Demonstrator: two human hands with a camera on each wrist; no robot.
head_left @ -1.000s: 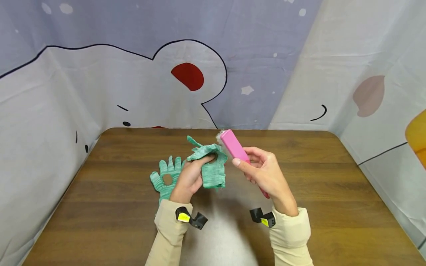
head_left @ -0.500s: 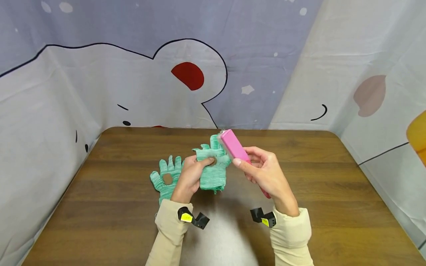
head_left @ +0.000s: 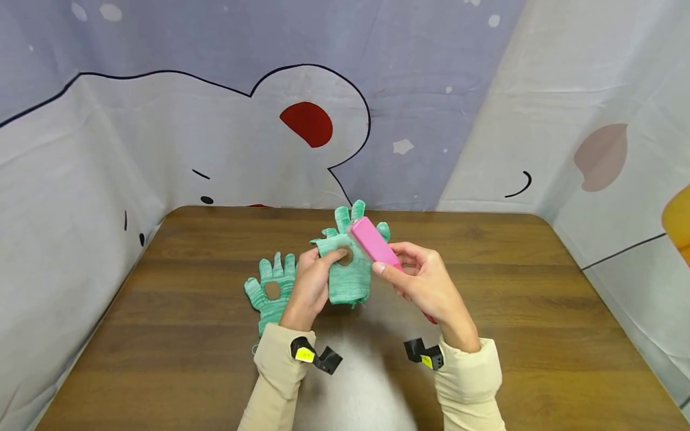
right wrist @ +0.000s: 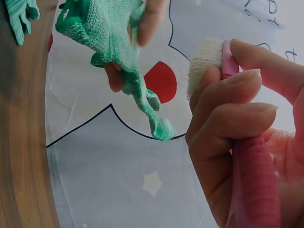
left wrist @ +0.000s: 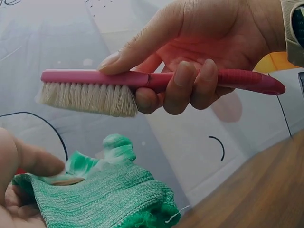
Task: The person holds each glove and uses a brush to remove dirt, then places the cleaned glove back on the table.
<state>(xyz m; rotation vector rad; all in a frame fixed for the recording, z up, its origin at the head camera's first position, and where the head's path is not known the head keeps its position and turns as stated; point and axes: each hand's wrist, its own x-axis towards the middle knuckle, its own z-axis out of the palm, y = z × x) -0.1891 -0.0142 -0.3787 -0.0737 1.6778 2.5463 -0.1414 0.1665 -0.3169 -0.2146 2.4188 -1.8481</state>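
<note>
In the head view, a brown wood-grain table with rounded far corners fills the lower half, a pale glare near its front, and printed cloth in lavender and white walls it in at the back and sides, with black outlines and a red patch. Above the table, the left hand pinches a green knit glove, thumb on its brown round patch, while the right hand grips a pink brush that overlaps the glove. A second glove lies on the table, left of the held one. Half a second ago the held glove's fingers stood lower; now they rise higher, one showing beyond the brush, whose head sits slightly lower; the second glove has stayed put. The left wrist view shows the pale bristles facing down, apart from the glove, and the right hand's fingers curled round the handle. In the right wrist view, the held glove hangs before the cloth, clear of the bristles, with the table along the left edge.
</note>
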